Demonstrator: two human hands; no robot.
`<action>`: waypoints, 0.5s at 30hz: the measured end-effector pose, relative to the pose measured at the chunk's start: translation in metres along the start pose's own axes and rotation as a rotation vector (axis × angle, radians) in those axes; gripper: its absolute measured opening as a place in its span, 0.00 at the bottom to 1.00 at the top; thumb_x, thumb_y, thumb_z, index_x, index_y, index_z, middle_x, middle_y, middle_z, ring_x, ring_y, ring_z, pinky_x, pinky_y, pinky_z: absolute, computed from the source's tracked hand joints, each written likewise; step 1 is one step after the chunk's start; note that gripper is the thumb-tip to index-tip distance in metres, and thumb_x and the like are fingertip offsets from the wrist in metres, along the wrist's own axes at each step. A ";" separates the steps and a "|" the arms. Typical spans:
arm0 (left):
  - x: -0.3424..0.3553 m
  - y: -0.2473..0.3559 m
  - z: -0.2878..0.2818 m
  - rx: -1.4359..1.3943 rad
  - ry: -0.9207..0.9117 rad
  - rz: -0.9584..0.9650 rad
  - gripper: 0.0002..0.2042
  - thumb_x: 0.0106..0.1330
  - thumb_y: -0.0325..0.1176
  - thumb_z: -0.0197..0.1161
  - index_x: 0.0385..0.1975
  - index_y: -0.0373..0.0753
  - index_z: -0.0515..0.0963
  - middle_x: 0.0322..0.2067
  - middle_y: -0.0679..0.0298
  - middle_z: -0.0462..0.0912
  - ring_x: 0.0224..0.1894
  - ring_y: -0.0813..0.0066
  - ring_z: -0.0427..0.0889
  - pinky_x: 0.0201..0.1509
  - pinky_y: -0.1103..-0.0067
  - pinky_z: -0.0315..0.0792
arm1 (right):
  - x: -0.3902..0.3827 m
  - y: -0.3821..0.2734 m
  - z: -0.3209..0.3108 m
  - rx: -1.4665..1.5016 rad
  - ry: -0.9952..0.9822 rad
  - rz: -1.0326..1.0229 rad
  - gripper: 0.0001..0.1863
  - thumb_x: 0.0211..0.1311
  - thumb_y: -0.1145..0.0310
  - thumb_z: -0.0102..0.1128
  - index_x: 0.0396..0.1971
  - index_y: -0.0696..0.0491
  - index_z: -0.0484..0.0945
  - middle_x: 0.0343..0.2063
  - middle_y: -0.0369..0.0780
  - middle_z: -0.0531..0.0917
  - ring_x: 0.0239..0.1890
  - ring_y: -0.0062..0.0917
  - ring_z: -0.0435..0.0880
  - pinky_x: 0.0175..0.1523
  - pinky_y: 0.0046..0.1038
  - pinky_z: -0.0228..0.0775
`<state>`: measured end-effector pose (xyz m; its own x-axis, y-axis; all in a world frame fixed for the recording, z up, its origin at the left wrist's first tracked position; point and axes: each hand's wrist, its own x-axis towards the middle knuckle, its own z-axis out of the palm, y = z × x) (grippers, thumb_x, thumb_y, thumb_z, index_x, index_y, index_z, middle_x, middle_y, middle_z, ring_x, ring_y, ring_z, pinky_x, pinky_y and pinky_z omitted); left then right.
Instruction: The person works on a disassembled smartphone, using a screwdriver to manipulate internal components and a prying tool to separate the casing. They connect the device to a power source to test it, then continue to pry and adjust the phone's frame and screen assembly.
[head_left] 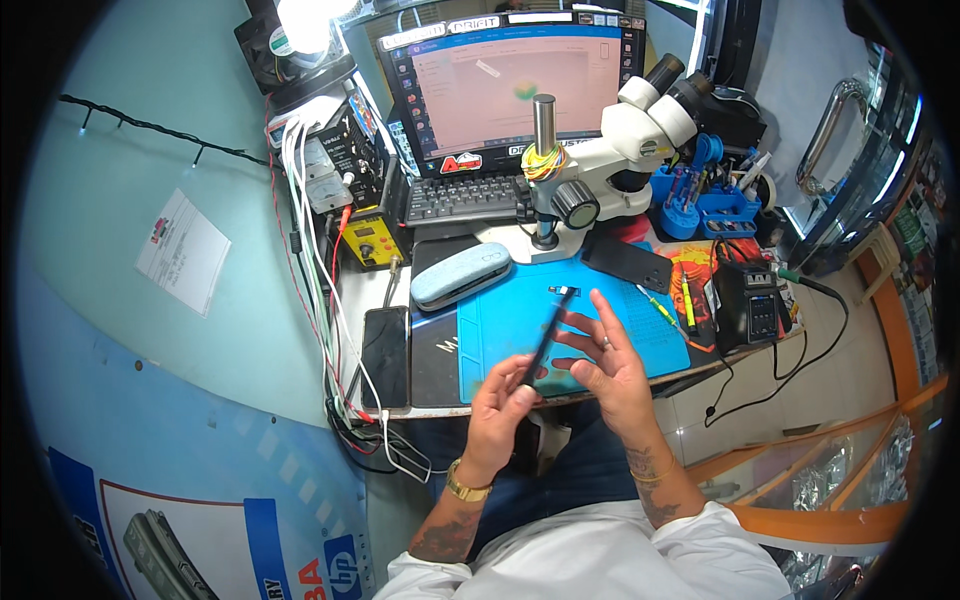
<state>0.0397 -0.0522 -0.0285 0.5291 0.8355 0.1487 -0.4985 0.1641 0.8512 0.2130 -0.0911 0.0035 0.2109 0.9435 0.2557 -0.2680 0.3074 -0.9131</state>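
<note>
My left hand (495, 412) grips the lower end of a thin black phone-like slab (548, 338), tilted and seen nearly edge-on. Its flat faces hardly show, so I cannot make out its exact kind. Close by on the right, my right hand (618, 375) is raised with its fingers spread and the palm turned toward the slab. Nothing shows in its grip. Both hands are above the near part of a blue work mat (482, 345). A small dark and white part (556, 290) lies on the mat just beyond the slab's upper end.
A microscope (590, 180) stands at the mat's far edge, with a dark phone (628, 262) by its base. A grey-blue case (462, 276) and another phone (386, 357) lie left. Tweezers (660, 305) and a black soldering station (745, 305) sit right. Cables (330, 330) hang along the left edge.
</note>
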 end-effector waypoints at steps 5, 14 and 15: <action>0.003 0.001 0.018 0.505 0.031 0.177 0.21 0.64 0.31 0.70 0.55 0.35 0.75 0.60 0.50 0.75 0.60 0.60 0.76 0.64 0.69 0.70 | -0.006 0.007 -0.001 0.211 0.010 0.037 0.57 0.57 0.70 0.75 0.78 0.45 0.43 0.65 0.50 0.70 0.64 0.39 0.76 0.66 0.42 0.73; 0.001 0.014 0.013 0.934 0.068 0.318 0.21 0.59 0.28 0.74 0.52 0.34 0.76 0.58 0.49 0.77 0.59 0.61 0.78 0.65 0.69 0.70 | -0.012 0.015 -0.023 0.320 0.006 0.027 0.51 0.57 0.78 0.73 0.77 0.50 0.50 0.69 0.41 0.66 0.67 0.32 0.70 0.70 0.34 0.63; 0.002 0.013 0.007 0.839 0.047 0.243 0.20 0.59 0.28 0.74 0.51 0.34 0.77 0.59 0.49 0.77 0.58 0.63 0.78 0.64 0.70 0.70 | -0.013 0.015 -0.030 0.248 0.019 0.043 0.47 0.58 0.78 0.73 0.75 0.51 0.56 0.69 0.41 0.67 0.67 0.31 0.70 0.70 0.33 0.64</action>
<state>0.0389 -0.0523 -0.0139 0.4354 0.8213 0.3687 0.0858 -0.4455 0.8912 0.2345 -0.1029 -0.0227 0.2114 0.9544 0.2106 -0.4993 0.2907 -0.8162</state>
